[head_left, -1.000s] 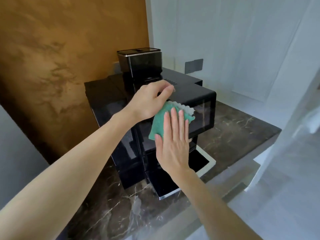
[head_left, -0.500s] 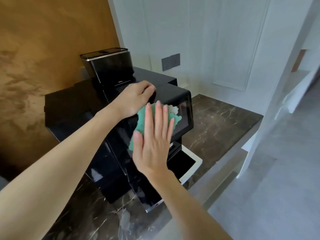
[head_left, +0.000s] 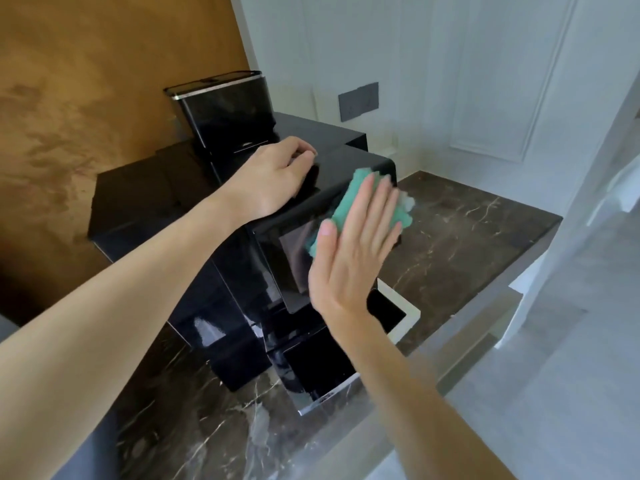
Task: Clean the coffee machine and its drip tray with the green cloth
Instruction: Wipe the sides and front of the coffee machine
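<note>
2 bare hands are on the coffee machine (head_left: 221,271), a glossy black box standing on a dark marble counter (head_left: 467,230). The right hand (head_left: 349,258) is flat, its fingers straight and close together, the thumb lying alongside. It presses the green cloth (head_left: 346,202) against the machine's front panel, at that panel's upper right corner. The cloth is bunched under the palm and fingers; a green edge shows above the fingertips and beside the thumb, and a pale, whitish bit sticks out past the little finger.

The left hand (head_left: 273,178) rests palm down on the machine's top, near the front edge, just beside the cloth but not touching it. Its fingers are loosely bent with the tips on the top panel, gripping nothing that I can see; the thumb is hidden.

The drip tray (head_left: 412,315) sits at the foot of the machine, below the right wrist, with a white rim and a dark inside. A dark tank (head_left: 225,112) with a silver-edged lid stands upright at the back of the machine. Behind are a mottled gold wall (head_left: 86,98) and a white panelled wall carrying a grey socket plate (head_left: 358,101).
</note>
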`<state>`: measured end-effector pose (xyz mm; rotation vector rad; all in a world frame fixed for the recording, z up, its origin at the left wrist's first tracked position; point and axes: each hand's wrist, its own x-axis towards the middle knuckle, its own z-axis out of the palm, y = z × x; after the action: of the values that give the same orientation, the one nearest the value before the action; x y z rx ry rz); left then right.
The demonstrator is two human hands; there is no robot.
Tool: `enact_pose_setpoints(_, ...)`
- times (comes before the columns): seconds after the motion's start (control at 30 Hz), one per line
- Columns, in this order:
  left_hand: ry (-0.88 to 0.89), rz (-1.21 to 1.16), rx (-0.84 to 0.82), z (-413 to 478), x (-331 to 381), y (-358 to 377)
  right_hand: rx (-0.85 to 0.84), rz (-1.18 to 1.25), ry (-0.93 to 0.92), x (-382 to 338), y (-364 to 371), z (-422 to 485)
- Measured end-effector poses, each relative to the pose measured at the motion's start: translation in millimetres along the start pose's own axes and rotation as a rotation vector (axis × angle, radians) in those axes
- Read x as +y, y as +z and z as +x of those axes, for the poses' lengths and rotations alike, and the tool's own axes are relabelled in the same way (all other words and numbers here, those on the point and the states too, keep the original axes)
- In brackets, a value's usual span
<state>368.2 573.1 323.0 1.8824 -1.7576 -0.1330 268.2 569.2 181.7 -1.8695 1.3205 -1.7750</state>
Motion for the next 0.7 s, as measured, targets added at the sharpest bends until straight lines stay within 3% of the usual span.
enact_pose_setpoints(0.13, 0.020, 0.004, 0.017, 0, -2, -2, -0.104, -0.019, -0.166, -42, 9, -80)
enact_pose_setpoints(0.33, 0.059, 0.043, 0.072, -1, -2, 0, -0.132, -0.005, -0.169, -34, 7, -85)
enact_pose_setpoints(0.4, 0.061, 0.032, 0.072, -2, -3, 0, -0.080, 0.049, -0.082, -20, 8, -69)
enact_pose_setpoints(0.53, 0.036, 0.000, 0.062, -3, -3, -1, 0.046, 0.187, 0.279, 15, 10, -12)
enact_pose_setpoints(0.7, 0.010, -0.018, 0.097, -7, -1, -2, 0.050, 0.276, 0.353, 44, -2, 38)
